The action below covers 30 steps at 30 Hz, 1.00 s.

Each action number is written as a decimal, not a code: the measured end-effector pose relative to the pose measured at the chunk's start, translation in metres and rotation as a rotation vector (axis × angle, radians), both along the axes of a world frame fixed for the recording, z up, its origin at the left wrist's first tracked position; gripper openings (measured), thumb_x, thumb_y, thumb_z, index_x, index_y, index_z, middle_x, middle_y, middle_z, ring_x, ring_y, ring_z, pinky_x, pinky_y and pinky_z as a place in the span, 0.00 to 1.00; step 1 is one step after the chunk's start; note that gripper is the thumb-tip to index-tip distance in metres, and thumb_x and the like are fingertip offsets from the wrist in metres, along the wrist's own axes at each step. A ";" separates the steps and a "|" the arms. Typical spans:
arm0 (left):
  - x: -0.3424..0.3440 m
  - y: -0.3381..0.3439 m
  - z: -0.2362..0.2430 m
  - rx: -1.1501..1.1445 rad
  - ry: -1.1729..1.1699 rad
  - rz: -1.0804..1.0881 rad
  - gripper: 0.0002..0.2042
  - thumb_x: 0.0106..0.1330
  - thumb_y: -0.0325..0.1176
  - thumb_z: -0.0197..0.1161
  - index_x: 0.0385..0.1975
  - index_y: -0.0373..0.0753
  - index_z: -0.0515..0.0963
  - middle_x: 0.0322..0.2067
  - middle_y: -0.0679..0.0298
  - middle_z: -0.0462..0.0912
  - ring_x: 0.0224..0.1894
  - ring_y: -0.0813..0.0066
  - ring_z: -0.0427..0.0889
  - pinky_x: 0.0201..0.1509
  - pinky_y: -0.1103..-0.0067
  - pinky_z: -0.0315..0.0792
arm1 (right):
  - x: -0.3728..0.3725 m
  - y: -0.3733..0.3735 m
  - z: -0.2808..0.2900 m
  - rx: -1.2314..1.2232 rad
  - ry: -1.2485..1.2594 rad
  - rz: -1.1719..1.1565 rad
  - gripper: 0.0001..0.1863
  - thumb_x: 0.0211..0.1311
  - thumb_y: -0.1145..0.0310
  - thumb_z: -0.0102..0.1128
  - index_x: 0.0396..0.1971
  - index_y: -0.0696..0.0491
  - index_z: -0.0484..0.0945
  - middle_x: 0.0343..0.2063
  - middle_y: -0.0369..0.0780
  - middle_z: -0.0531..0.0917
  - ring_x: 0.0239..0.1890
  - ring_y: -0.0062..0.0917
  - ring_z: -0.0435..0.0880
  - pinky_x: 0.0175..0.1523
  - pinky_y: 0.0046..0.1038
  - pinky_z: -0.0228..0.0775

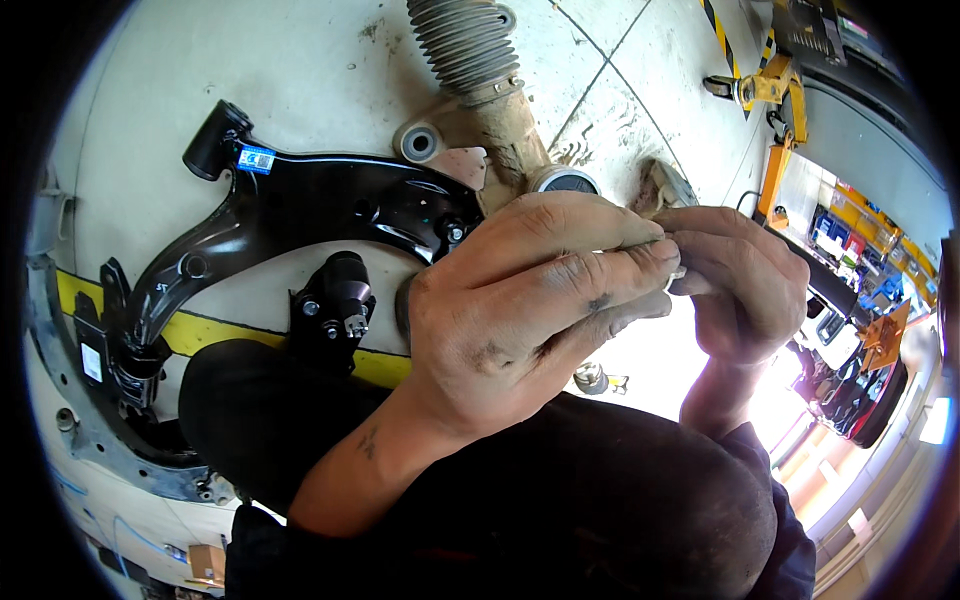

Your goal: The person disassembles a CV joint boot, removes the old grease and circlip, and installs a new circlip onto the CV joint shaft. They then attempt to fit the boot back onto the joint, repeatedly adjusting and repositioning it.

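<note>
My left hand (530,300) is raised in the middle of the view with its fingers pressed together. The fingertips of my right hand (745,275) meet it, also closed. Between them peeks a small, pale, shiny bit (678,273) of something, mostly hidden and too small to name. Beyond and left of my left hand lies a glossy black control arm (290,205) on the floor, with a blue-and-white label near its far bushing. A black ball joint (340,300) with a threaded stud stands in the arm's curve.
A dirty steering rack (510,125) with a ribbed grey bellows (465,45) lies across the tiled floor ahead. A worn metal frame (45,330) curves along the left. A yellow floor stripe (220,332) passes below the control arm. Orange wheeled equipment (775,85) stands far right.
</note>
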<state>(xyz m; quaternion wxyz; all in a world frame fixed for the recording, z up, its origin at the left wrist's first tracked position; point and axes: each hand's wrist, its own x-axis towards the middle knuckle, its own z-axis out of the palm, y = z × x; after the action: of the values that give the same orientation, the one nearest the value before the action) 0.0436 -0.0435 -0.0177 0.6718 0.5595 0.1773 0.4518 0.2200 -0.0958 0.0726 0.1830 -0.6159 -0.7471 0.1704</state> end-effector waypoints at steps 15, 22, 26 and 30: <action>0.006 0.011 -0.019 0.174 -0.064 -0.037 0.12 0.60 0.24 0.67 0.43 0.33 0.81 0.41 0.52 0.86 0.45 0.64 0.85 0.53 0.72 0.78 | 0.021 -0.020 -0.041 0.014 0.521 0.004 0.10 0.64 0.70 0.60 0.38 0.63 0.81 0.35 0.47 0.85 0.38 0.33 0.87 0.41 0.27 0.79; 0.004 0.000 -0.024 -0.012 0.076 -0.166 0.21 0.56 0.17 0.69 0.52 0.27 0.75 0.49 0.53 0.82 0.51 0.66 0.82 0.61 0.70 0.74 | 0.018 -0.035 -0.044 0.046 0.260 -0.052 0.14 0.62 0.81 0.59 0.48 0.63 0.78 0.39 0.45 0.86 0.42 0.28 0.86 0.47 0.26 0.79; 0.008 -0.003 -0.025 0.058 0.154 -0.014 0.21 0.53 0.16 0.71 0.49 0.26 0.76 0.45 0.52 0.83 0.49 0.66 0.83 0.59 0.71 0.75 | 0.027 -0.031 -0.031 0.126 0.380 -0.211 0.10 0.60 0.77 0.63 0.42 0.59 0.82 0.33 0.45 0.86 0.35 0.31 0.88 0.39 0.27 0.80; 0.006 -0.001 -0.031 0.015 0.184 0.095 0.18 0.54 0.17 0.71 0.45 0.25 0.78 0.41 0.54 0.84 0.45 0.70 0.83 0.56 0.74 0.76 | 0.031 -0.028 -0.025 0.267 0.443 -0.133 0.10 0.58 0.76 0.65 0.40 0.59 0.83 0.31 0.44 0.86 0.31 0.30 0.87 0.36 0.27 0.79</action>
<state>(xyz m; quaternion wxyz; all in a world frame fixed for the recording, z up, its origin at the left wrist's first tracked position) 0.0492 -0.0440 -0.0485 0.6263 0.5947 0.2612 0.4311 0.2506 -0.1239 0.0479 0.4324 -0.5818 -0.6625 0.1887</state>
